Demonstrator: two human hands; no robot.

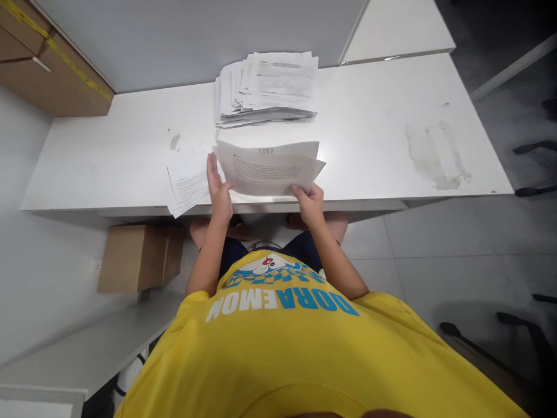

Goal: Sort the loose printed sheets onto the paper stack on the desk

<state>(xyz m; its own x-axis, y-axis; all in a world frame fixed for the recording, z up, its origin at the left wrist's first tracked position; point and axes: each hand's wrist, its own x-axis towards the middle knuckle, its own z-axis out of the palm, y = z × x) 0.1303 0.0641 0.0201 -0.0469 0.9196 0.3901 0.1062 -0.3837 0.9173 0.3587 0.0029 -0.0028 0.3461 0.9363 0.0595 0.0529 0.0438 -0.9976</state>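
Observation:
I hold a few printed paper sheets [272, 168] just above the near edge of the white desk [374, 133]. My right hand [310, 204] pinches their lower right corner. My left hand [219, 188] lies along their left edge with the fingers stretched out flat, the thumb against the sheets. More printed sheets [188, 186] lie flat on the desk under and to the left of that hand. A thick, untidy stack of printed papers [267, 87] rests further back on the desk.
A grey partition wall [195, 40] stands behind the desk. A brown cardboard box [52, 64] is at the far left and another cardboard box [137, 258] sits on the floor under the desk. Stains [435, 154] mark the desk's right part. Chair legs [513, 342] show at the right.

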